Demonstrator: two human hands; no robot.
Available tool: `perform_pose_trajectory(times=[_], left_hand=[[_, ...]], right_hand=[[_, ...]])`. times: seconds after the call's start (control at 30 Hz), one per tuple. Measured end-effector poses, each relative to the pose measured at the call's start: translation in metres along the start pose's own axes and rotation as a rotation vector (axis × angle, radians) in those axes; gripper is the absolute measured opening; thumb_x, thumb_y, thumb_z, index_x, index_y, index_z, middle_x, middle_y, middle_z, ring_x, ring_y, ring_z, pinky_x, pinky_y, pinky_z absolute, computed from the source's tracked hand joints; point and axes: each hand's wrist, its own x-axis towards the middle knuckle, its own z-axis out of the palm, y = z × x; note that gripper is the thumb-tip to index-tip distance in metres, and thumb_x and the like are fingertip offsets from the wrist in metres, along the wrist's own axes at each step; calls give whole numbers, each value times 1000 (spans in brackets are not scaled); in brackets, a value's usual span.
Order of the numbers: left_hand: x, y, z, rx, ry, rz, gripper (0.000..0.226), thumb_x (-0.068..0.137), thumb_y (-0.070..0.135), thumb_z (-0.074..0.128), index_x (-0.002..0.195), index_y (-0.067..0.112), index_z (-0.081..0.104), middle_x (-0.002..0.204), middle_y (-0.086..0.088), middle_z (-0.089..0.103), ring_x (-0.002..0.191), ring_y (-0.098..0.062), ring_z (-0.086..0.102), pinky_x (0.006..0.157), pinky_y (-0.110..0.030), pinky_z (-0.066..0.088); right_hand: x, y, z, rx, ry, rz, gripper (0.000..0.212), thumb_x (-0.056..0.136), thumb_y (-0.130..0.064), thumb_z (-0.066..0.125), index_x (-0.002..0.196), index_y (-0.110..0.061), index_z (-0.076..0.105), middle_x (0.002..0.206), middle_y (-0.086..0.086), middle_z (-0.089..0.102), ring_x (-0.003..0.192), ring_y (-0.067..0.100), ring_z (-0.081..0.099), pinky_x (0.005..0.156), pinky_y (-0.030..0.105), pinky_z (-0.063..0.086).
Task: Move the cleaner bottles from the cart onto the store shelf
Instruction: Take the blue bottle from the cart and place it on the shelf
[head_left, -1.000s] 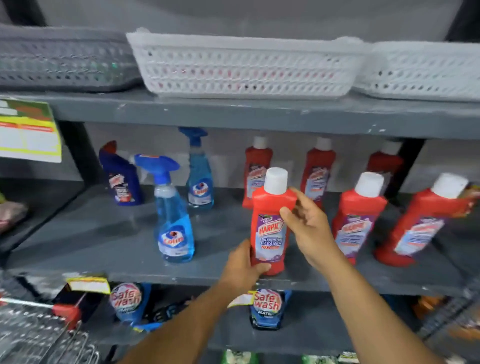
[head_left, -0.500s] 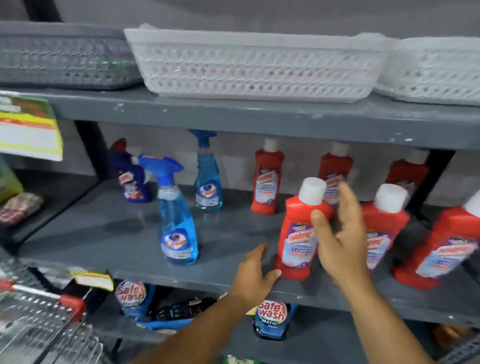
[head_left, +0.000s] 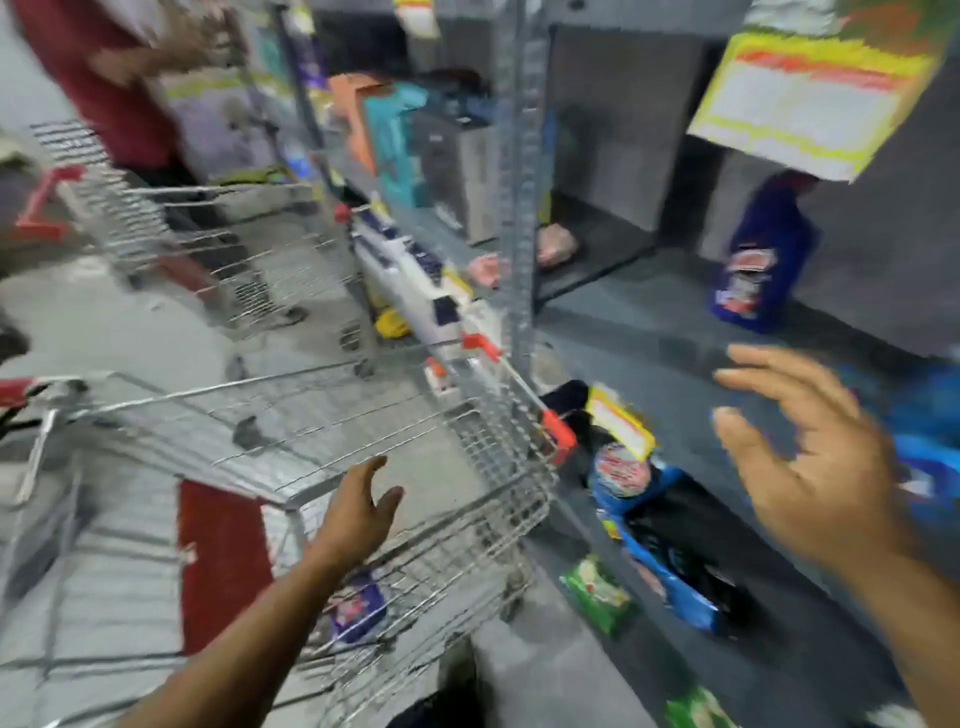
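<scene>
The view is blurred by motion. A wire shopping cart (head_left: 322, 431) stands to my lower left beside the grey store shelf (head_left: 670, 317). My left hand (head_left: 358, 512) hovers open over the cart's near rim, holding nothing. My right hand (head_left: 810, 457) is open with fingers spread in front of the shelf, empty. A dark blue cleaner bottle (head_left: 761, 260) stands at the back of the shelf. Inside the cart a red bottle (head_left: 223, 566) and a small purple-labelled item (head_left: 358, 608) lie low down. A blue spray bottle (head_left: 930, 426) shows blurred behind my right hand.
A second wire cart (head_left: 171, 228) stands farther up the aisle, with a person in a red top (head_left: 109, 78) behind it. A steel shelf upright (head_left: 519, 182) rises between bays. Blue detergent pouches (head_left: 649, 509) and green packs (head_left: 597, 592) fill the lower shelf. A yellow price sign (head_left: 800, 98) hangs above.
My view has swung left and down from the shelf toward the cart. Both hands let go of the red bottle on the shelf and came away empty; the left hand moved over the cart.
</scene>
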Motion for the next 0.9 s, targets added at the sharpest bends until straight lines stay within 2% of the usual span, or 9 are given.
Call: perform_pose_trajectory(times=[0.13, 0.27, 0.33, 0.4, 0.5, 0.57, 0.7, 0.77, 0.9], left_hand=[[57, -92, -20, -56, -89, -278, 47, 80, 21, 70, 122, 8, 55, 114, -17, 66, 104, -29, 64, 90, -38, 49], [101, -192, 1, -92, -175, -546, 55, 72, 31, 73, 115, -2, 59, 95, -19, 73, 89, -32, 70, 74, -35, 56], [92, -191, -3, -117, -218, -612, 26, 78, 18, 68, 89, -5, 65, 56, -6, 67, 55, -12, 65, 53, -25, 47], [82, -185, 5, -112, -354, -649, 14, 86, 4, 60, 72, 7, 60, 59, -2, 62, 54, 2, 57, 56, -23, 39], [77, -213, 37, -114, -532, -722, 29, 91, 12, 55, 119, 4, 56, 122, -14, 63, 110, -23, 62, 57, -17, 43], [68, -227, 57, -221, -523, -868, 42, 89, 19, 58, 128, 5, 49, 129, -17, 60, 116, -30, 60, 66, -23, 47], [58, -263, 93, -367, -432, -1044, 21, 74, 33, 73, 92, 23, 70, 93, -4, 76, 87, -19, 70, 81, -32, 58], [57, -267, 100, -450, -321, -1125, 16, 74, 15, 74, 66, 23, 63, 66, 5, 73, 62, -6, 65, 69, -24, 59], [56, -276, 120, -590, -198, -1234, 26, 75, -8, 71, 69, 14, 59, 64, -4, 62, 36, 4, 54, 38, -11, 43]], right_hand=[[46, -14, 118, 102, -378, 24, 27, 79, -26, 63, 104, -17, 68, 113, -4, 60, 108, 2, 54, 98, 4, 28], [79, -26, 247, 63, -825, 100, 37, 80, -24, 69, 116, -19, 62, 117, 1, 60, 108, 12, 54, 88, 15, 34], [84, -29, 319, 68, -1083, 174, 43, 82, -27, 67, 123, -20, 57, 122, -4, 58, 110, 9, 53, 89, 17, 38], [78, -28, 381, 63, -1231, 204, 46, 82, -31, 66, 126, -20, 54, 129, 0, 58, 115, 16, 56, 98, 29, 44], [55, -24, 475, 16, -1403, 236, 46, 82, -28, 64, 126, -20, 53, 127, 3, 58, 113, 23, 57, 94, 34, 47], [33, -20, 520, -26, -1489, 215, 48, 80, -26, 63, 126, -19, 52, 127, 9, 60, 109, 26, 59, 92, 33, 48], [-18, -5, 603, -99, -1659, 212, 55, 78, -32, 64, 129, -18, 49, 136, 12, 54, 120, 30, 54, 100, 35, 45], [-42, 1, 628, -105, -1709, 262, 47, 79, -29, 64, 122, -14, 53, 132, 14, 56, 116, 31, 55, 97, 35, 46], [-82, 15, 652, -56, -1684, 456, 36, 80, -29, 67, 110, -11, 57, 112, 14, 65, 100, 32, 62, 84, 33, 48]])
